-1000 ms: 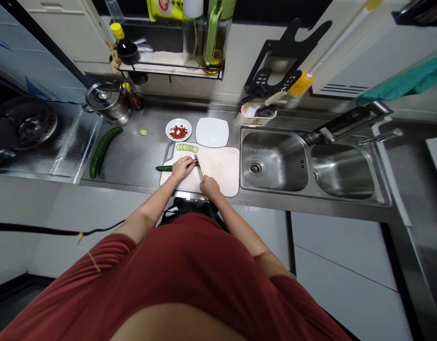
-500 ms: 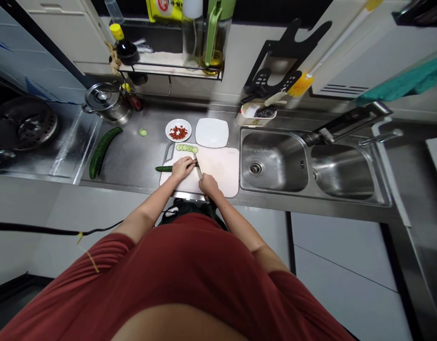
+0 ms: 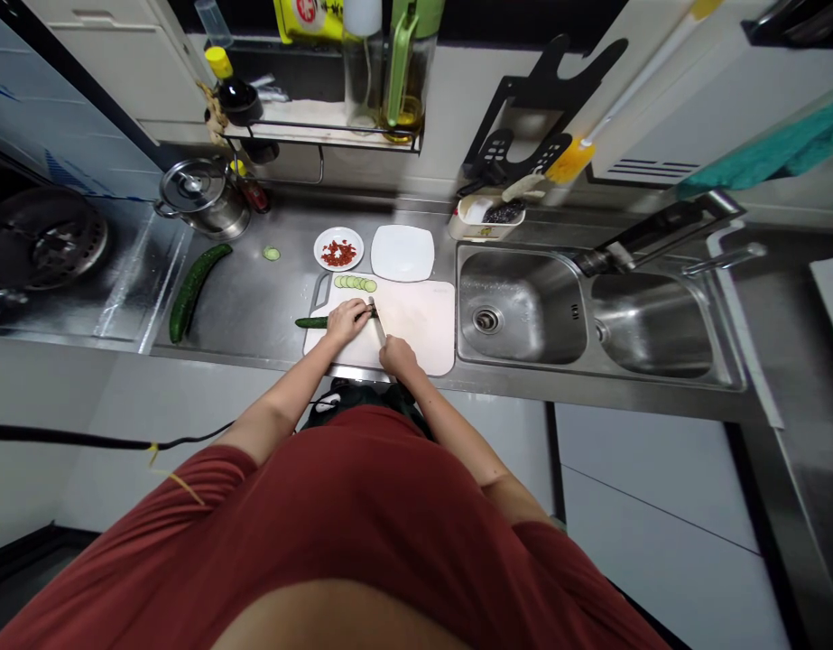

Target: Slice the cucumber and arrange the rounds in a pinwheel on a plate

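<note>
Cucumber [image 3: 310,322] lies left to right on the white cutting board [image 3: 420,329], left of frame centre, held under the nearer left hand's [image 3: 347,320] curled fingers, while the right hand's [image 3: 398,357] fingers grip a knife [image 3: 380,333] angled across its right end.

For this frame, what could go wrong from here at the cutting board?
The left hand holds the cucumber with its fingers close to the knife in the right hand, so a slip might nick them. The cucumber's far end overhangs the cutting board, so it could rock. The knife's tip might nudge the nearby cucumber slices.
</note>
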Demonstrator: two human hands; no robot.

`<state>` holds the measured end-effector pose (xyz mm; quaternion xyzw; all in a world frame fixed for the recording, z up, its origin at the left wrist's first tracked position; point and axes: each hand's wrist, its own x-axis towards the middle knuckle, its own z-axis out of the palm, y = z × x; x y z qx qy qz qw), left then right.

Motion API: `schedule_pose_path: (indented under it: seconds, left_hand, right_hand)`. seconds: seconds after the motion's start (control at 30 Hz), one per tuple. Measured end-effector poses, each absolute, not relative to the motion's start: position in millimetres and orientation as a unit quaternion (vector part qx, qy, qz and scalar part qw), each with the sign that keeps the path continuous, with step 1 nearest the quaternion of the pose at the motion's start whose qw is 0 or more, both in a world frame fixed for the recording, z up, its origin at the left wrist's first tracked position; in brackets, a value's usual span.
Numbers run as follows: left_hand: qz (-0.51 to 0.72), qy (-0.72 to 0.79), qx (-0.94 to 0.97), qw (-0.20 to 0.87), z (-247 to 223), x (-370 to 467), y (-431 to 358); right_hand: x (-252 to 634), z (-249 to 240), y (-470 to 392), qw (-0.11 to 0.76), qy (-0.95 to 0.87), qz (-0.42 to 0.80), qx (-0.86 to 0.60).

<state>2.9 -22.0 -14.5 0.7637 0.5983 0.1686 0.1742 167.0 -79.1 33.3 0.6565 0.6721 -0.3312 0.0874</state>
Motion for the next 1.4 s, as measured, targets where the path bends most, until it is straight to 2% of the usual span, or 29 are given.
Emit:
schedule_pose_path:
  seconds: [1.4]
  left_hand:
    - [0.169,0.603,0.76,0.171,-12,4,-23]
  right_hand:
    - [152,29,-62,0.082,0.658,-0.34,0.666]
